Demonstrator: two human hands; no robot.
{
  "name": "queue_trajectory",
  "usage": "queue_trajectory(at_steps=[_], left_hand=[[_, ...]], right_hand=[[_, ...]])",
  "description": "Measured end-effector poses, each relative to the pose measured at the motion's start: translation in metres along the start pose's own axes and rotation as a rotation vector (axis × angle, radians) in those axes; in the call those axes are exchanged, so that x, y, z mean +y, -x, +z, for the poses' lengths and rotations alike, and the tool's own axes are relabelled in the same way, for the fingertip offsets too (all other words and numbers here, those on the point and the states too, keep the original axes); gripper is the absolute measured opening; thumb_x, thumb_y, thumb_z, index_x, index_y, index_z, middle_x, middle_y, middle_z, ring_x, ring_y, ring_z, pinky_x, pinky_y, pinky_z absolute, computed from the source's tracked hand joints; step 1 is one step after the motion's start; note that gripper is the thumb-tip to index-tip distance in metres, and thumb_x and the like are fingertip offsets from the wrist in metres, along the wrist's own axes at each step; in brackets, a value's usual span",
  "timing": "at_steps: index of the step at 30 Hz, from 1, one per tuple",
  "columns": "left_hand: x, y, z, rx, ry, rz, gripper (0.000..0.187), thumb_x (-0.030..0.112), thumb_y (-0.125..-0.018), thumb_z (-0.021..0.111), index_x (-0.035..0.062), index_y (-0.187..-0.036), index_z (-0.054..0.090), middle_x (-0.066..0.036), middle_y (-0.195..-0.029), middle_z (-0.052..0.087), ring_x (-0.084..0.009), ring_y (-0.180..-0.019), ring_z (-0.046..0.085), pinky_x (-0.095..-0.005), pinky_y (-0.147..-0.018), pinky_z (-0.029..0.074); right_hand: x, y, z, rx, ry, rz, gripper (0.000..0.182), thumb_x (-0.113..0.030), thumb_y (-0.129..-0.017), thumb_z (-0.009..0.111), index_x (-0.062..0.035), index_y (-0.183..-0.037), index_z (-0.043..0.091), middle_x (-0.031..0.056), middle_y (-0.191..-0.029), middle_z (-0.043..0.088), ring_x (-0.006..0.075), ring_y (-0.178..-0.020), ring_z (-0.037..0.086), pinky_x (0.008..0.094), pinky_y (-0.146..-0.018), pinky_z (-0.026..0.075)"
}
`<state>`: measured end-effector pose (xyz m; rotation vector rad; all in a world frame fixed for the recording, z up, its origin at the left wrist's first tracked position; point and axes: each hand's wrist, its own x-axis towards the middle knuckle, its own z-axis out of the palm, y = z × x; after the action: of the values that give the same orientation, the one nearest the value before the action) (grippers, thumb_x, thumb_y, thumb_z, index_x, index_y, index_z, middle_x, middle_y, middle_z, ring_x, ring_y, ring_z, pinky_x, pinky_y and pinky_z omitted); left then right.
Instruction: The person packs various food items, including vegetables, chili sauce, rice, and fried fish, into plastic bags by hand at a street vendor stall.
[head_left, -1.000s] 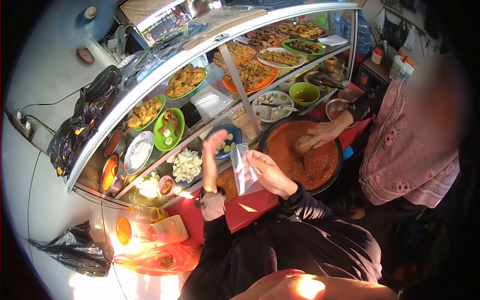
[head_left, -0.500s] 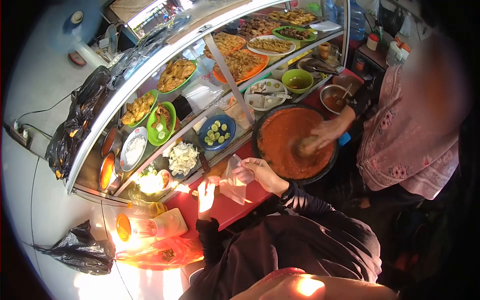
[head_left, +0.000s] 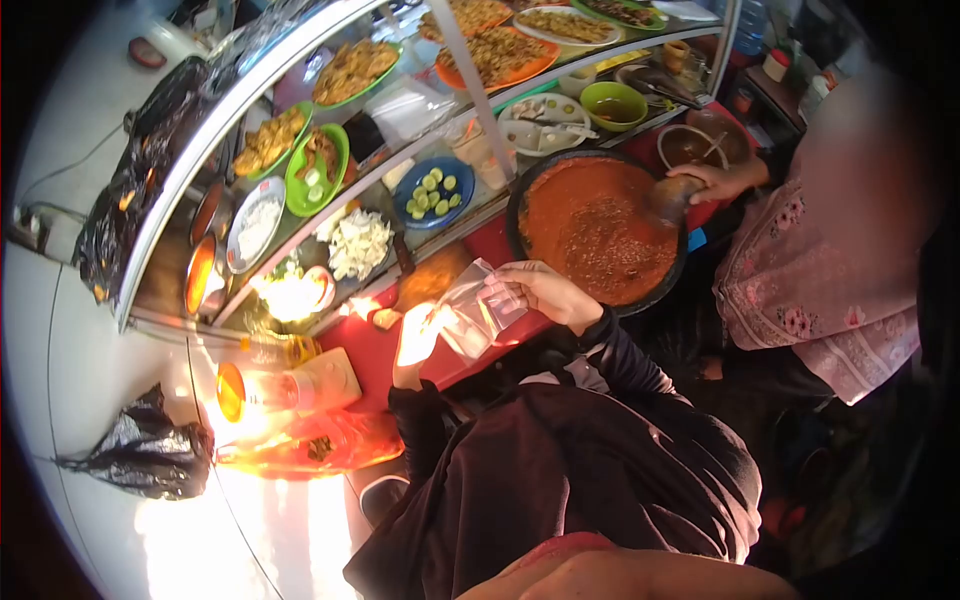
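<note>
Between my hands is a small clear plastic bag (head_left: pixel 468 328), held over the edge of the red counter (head_left: pixel 375 345). My right hand (head_left: pixel 550 292) pinches its upper right side. My left hand (head_left: pixel 416 342), bleached by sunlight, has its fingers closed on the bag's left edge. Just beyond my right hand stands a large stone mortar (head_left: pixel 514 215) filled with orange-red sauce (head_left: pixel 585 225). At its right side a co-worker's hand (head_left: pixel 712 183) grips a pestle (head_left: pixel 668 202). A round wooden board (head_left: pixel 432 275) lies behind the bag.
A glass display case (head_left: pixel 478 60) holds plates of fried food, a blue plate of cut limes (head_left: pixel 430 192) and chopped cabbage (head_left: pixel 362 245). A blender (head_left: pixel 330 378), a red plastic bag (head_left: pixel 310 445) and a black bag (head_left: pixel 150 450) are at left. The co-worker (head_left: pixel 790 250) stands at right.
The plastic bag is spread wider, with my left hand now at its edge. The co-worker's hand has moved from mid-mortar to its right rim with the pestle. The view has shifted.
</note>
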<state>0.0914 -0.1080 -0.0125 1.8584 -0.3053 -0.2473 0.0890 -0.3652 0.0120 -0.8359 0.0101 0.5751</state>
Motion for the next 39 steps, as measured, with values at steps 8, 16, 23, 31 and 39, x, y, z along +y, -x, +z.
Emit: queue_trajectory(at_steps=[8,16,23,31,39], left_hand=[[0.031,0.036,0.026,0.370,-0.195,0.075,0.013,0.005,-0.077,0.066,0.0046,-0.080,0.054,0.001,-0.074,0.053,-0.0064,-0.062,0.046,-0.0221,-0.058,0.042],[-0.037,0.063,0.021,0.508,0.336,-0.024,0.011,-0.001,-0.082,0.059,0.0014,-0.074,0.052,0.001,-0.075,0.056,-0.0053,-0.069,0.050,-0.0214,-0.058,0.041],[-0.018,0.077,0.022,0.777,-0.435,0.021,0.029,-0.011,-0.068,0.052,0.0025,-0.092,0.062,-0.012,-0.095,0.056,-0.0211,-0.072,0.056,-0.0270,-0.060,0.045],[-0.007,0.095,0.000,0.926,-0.610,-0.149,0.032,-0.007,-0.071,0.049,-0.0010,-0.099,0.063,-0.019,-0.106,0.058,-0.0343,-0.087,0.060,-0.0373,-0.071,0.048],[-0.045,0.121,0.001,1.011,-0.537,-0.321,0.024,-0.006,-0.071,0.051,-0.0031,-0.091,0.064,-0.019,-0.097,0.061,-0.0317,-0.080,0.062,-0.0354,-0.067,0.049]], right_hand=[[0.045,-0.030,0.016,-0.116,0.406,-0.066,0.017,-0.011,-0.086,0.060,0.0020,-0.094,0.066,0.0023,-0.084,0.064,0.0052,-0.074,0.055,0.0210,-0.068,0.045],[0.066,-0.070,0.030,-0.267,0.658,0.022,0.015,-0.010,-0.081,0.063,0.0031,-0.086,0.067,0.0042,-0.073,0.064,0.0080,-0.067,0.058,0.0210,-0.061,0.046],[0.071,-0.157,0.036,-0.519,1.189,-0.242,0.020,-0.019,-0.081,0.063,0.0010,-0.078,0.067,0.0065,-0.068,0.065,0.0097,-0.060,0.059,0.0242,-0.054,0.046],[0.051,-0.359,-0.034,0.530,1.816,-0.677,0.027,-0.026,-0.083,0.056,0.0009,-0.081,0.061,0.0223,-0.082,0.063,0.0367,-0.083,0.060,0.0435,-0.064,0.049],[0.062,-0.385,-0.076,0.573,1.886,-0.460,0.016,-0.013,-0.080,0.057,-0.0009,-0.091,0.059,0.0206,-0.099,0.055,0.0371,-0.089,0.055,0.0479,-0.076,0.045]])
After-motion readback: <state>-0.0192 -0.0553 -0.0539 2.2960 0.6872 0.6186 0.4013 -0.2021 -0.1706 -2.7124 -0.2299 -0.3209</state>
